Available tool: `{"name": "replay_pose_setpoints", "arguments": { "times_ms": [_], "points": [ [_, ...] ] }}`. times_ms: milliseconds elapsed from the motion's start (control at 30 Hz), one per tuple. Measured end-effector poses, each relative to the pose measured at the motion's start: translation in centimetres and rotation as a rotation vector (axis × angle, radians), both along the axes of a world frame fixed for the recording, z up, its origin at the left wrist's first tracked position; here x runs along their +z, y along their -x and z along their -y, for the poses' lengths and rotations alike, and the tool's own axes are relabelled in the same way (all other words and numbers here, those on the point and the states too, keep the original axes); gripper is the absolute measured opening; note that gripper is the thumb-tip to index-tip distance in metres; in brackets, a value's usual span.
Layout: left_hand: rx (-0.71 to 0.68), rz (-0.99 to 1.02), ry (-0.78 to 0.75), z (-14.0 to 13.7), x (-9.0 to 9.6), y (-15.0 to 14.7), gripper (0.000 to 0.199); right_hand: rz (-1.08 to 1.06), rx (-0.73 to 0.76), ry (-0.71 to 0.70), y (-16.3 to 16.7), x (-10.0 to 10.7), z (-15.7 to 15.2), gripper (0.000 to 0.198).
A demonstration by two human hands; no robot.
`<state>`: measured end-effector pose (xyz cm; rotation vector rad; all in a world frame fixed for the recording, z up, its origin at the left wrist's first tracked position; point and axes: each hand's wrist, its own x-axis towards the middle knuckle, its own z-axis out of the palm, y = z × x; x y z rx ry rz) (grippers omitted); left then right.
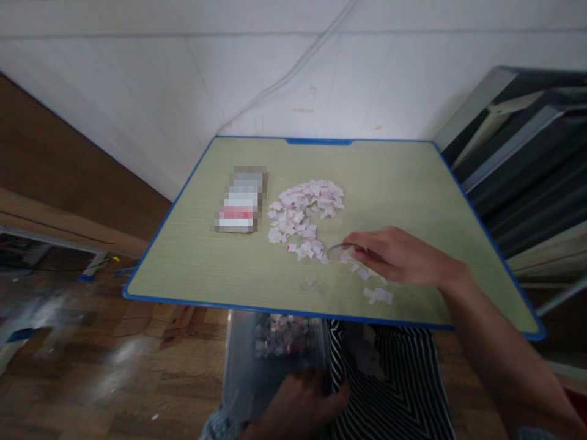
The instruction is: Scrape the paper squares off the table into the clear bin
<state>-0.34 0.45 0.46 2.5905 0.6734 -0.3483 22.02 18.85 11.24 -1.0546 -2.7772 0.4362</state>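
Note:
My right hand (pixel 394 253) pinches a thin, curved metal tool (pixel 337 247) that looks like tweezers, its tip close to the pile's lower right edge. A heap of small white and pinkish paper-like pieces (pixel 298 214) lies on the folding table (pixel 183 263). Several loose pieces (pixel 378 296) lie below my right hand. Under the table's front edge, my left hand (pixel 305 400) is at the near right side of a clear plastic bin (pixel 243 360); its fingers are dim and blurred. Inside the bin are many small, clear-looking packets (pixel 287 335).
A box-like item (pixel 241 200), blurred out, rests left of the heap. Behind the table is a white wall (pixel 389 79) with a cable (pixel 293 70). Dark metal frames (pixel 541 153) lean at the right. Striped cloth (pixel 408 379) covers my lap.

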Motion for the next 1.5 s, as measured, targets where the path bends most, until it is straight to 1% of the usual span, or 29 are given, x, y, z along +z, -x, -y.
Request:
{"name": "replay_pose_setpoints", "arguments": {
  "times_ms": [100,133,233,267,367,467,600,733,867,967,1000,1133,1267,1367,1500],
  "points": [
    [-0.003,-0.022,-0.002,-0.1,0.2,0.0,0.056,-0.044,-0.053,-0.037,0.1,0.1,0.1,0.025],
    [-0.008,-0.028,0.001,-0.2,0.2,0.0,0.056,-0.076,-0.038,-0.022,0.1,0.2,0.2,0.024],
    [-0.017,-0.041,0.0,-0.3,0.2,0.0,0.056,-0.148,0.105,0.117,0.1,0.4,0.2,0.022],
    [-0.017,-0.044,-0.006,-0.3,0.1,0.0,0.056,-0.158,0.114,0.126,0.2,0.4,0.2,0.022],
    [-0.016,-0.046,-0.026,-0.1,-0.2,0.0,0.057,-0.171,0.042,0.04,0.2,0.3,0.3,0.021],
    [-0.002,-0.026,-0.02,0.1,-0.4,0.0,0.06,-0.179,0.084,0.047,0.2,0.2,0.2,0.019],
    [0.007,-0.011,-0.015,0.0,-0.2,0.0,0.057,-0.184,0.03,-0.02,0.0,0.2,0.1,0.024],
    [-0.013,-0.039,-0.013,-0.1,0.1,-0.1,0.056,-0.195,0.04,-0.027,0.1,0.3,0.0,0.026],
    [-0.016,-0.019,-0.036,0.0,-0.1,-0.1,0.058,-0.196,0.041,-0.022,0.1,0.2,-0.1,0.024],
    [-0.017,-0.045,-0.042,0.0,-0.1,-0.1,0.057,-0.179,-0.017,-0.052,-0.2,0.3,-0.1,0.023],
    [-0.022,-0.053,-0.032,-0.1,0.0,-0.2,0.057,-0.172,-0.015,-0.04,-0.4,0.4,-0.1,0.023],
    [-0.033,-0.075,0.028,-0.4,0.5,-0.2,0.058,-0.142,0.056,0.089,-1.8,1.4,-0.3,0.026],
    [-0.032,-0.085,0.033,-0.4,0.5,-0.2,0.054,-0.197,-0.019,0.173,-3.0,2.0,-0.9,0.026],
    [-0.029,-0.075,0.023,-0.1,-0.1,-0.1,0.054,-0.244,-0.107,0.236,-4.0,1.4,-2.1,0.024],
    [-0.013,-0.045,0.024,0.0,-0.3,-0.1,0.058,-0.222,-0.238,0.348,-4.9,-0.4,-3.9,0.028]
  ]
}}
